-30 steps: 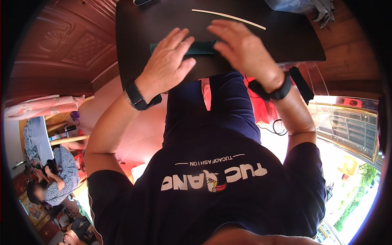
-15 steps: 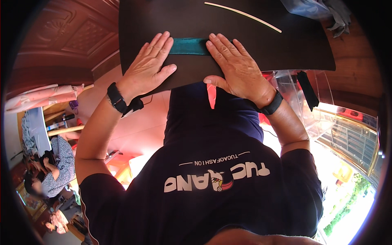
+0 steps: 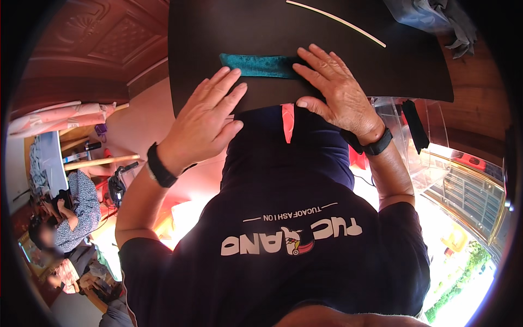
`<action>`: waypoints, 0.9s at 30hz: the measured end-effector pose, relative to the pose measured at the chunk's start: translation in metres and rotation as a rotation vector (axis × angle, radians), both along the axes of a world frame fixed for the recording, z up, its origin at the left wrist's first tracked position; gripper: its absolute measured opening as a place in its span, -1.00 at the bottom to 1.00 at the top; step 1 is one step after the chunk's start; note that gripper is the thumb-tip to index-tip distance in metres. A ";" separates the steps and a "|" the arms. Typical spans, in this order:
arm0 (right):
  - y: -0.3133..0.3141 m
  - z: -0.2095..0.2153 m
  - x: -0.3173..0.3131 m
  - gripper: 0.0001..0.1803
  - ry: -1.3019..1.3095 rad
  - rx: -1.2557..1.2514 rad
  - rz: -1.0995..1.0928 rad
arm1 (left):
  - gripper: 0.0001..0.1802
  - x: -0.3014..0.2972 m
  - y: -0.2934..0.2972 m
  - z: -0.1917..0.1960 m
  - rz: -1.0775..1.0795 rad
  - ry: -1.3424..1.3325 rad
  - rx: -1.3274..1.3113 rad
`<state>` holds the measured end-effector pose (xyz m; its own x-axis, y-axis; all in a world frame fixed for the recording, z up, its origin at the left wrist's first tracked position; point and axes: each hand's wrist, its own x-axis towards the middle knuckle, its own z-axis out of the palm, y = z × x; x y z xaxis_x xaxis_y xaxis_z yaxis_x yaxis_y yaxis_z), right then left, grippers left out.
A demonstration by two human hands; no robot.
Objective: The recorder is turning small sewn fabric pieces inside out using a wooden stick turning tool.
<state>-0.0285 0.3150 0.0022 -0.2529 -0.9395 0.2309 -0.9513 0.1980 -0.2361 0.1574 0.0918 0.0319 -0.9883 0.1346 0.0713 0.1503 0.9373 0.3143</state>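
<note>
A flat strip of teal, velvet-like fabric [image 3: 259, 65] lies across the black tabletop [image 3: 245, 27]. At its left end my left hand [image 3: 204, 111] is open, the fingertips just over the strip's near edge and the thumb out to the side. My right hand [image 3: 340, 87] is open too, its fingers spread over the strip's right end, which they hide. Neither hand grips anything. Whether the fingertips press on the cloth or hover above it, I cannot tell. Farther back on the table lies a thin, curved white strip [image 3: 338, 22].
Clear plastic with grey cloth [image 3: 457, 32] sits at the far right. Beside the table's right edge are a clear plastic bin [image 3: 395, 122] and a black strip [image 3: 415, 128] hanging on it. A red pointed piece [image 3: 287, 122] shows at the near edge. Other people [image 3: 76, 218] are at left.
My left hand has drawn back toward me, uncovering the strip's left end. My right hand has shifted right with its fingers more spread. The view has moved slightly.
</note>
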 end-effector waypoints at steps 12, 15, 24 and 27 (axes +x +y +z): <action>-0.066 -0.006 0.063 -0.12 -0.171 -0.238 0.079 | -0.35 -0.027 0.015 -0.044 0.161 0.174 -0.065; -0.065 -0.011 0.061 -0.04 -0.148 -0.165 0.015 | -0.26 -0.025 0.016 -0.043 0.230 0.096 -0.132; -0.005 -0.001 0.033 -0.03 -0.007 0.120 -0.186 | -0.20 -0.026 0.012 -0.033 0.241 0.029 -0.124; 0.014 0.007 0.026 -0.07 0.072 0.213 -0.309 | -0.20 -0.024 0.013 -0.033 0.241 0.028 -0.110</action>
<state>-0.0024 0.3292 0.0093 -0.5220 -0.8504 0.0664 -0.8518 0.5155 -0.0934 0.1336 0.1051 -0.0008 -0.9906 -0.0955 0.0975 -0.0736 0.9754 0.2078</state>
